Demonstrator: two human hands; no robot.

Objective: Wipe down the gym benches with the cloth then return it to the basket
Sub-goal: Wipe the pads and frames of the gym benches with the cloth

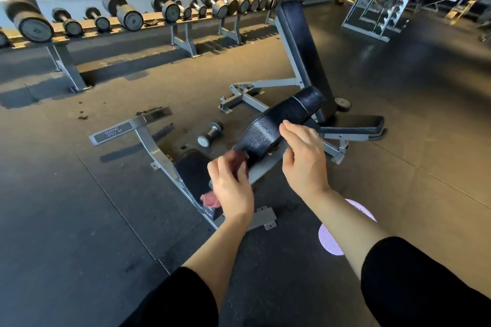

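While the left hand (230, 186) clutched the blurred pink cloth (237, 164) against the black padded bench (276, 127), the relaxed right hand (304, 159) hovered; a small grey dumbbell (210, 134) lay at ten o'clock

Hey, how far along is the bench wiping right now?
Nothing shows as finished; no wiped surface can be told apart. In hand: the left hand holds the pink cloth against the lower end of the near bench's black pad, the right hand resting on it. Left: the incline bench behind, then returning the cloth; the lilac basket sits under the right forearm.
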